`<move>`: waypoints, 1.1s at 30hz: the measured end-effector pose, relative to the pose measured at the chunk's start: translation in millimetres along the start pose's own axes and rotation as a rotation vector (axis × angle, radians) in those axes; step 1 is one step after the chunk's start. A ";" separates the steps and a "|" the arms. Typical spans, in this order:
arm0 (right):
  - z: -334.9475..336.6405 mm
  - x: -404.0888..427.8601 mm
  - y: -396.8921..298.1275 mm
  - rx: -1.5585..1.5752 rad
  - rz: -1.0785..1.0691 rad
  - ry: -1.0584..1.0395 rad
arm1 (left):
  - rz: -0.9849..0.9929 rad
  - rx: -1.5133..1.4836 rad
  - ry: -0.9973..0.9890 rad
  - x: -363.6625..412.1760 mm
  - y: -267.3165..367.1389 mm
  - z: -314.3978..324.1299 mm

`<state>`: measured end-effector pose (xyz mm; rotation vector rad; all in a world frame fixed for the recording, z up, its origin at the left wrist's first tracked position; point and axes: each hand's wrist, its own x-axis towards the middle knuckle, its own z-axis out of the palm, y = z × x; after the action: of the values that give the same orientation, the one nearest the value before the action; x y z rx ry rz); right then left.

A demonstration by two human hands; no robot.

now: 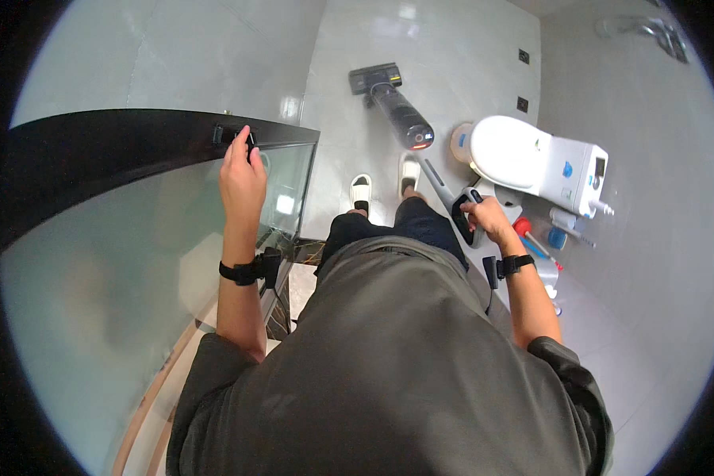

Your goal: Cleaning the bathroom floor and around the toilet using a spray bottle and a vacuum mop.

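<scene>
My right hand (483, 219) is wrapped around the grey loop handle (459, 208) of a cordless floor washer. Its dark cylindrical body (401, 114) leans away from me, with a lit display on its end. The wide floor head (375, 77) rests on the grey tiles. On the left, my left hand (242, 172) is on the black door handle (250, 141) of a frosted glass door (125, 285) with a black frame (125, 140). The fingers point away from me and the thumb lies on the right side; they partly hide the handle.
A white toilet (511, 153) stands to the right. Near its base lie a red plunger (522, 226) and a blue-and-white brush holder (557, 238). Two square fittings (522, 104) are set along the floor's right edge. A chrome fixture (660, 35) is on the right wall.
</scene>
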<state>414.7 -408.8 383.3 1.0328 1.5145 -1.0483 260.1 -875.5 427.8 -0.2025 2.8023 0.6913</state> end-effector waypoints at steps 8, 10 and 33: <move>37.9 -39.0 -45.0 -0.223 0.175 0.132 | 0.105 0.145 -0.009 181.5 -8.2 4.1; 48.6 -46.0 -44.5 -0.177 0.187 0.204 | 0.220 0.208 0.025 233.2 -4.0 15.4; 151.7 -147.2 -145.2 1.187 0.155 0.668 | 1.051 -0.020 -0.798 340.5 212.4 167.8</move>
<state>335.7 -608.2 523.9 2.4635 1.1653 -1.6171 -73.1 -635.1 284.9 1.3060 1.9419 0.7356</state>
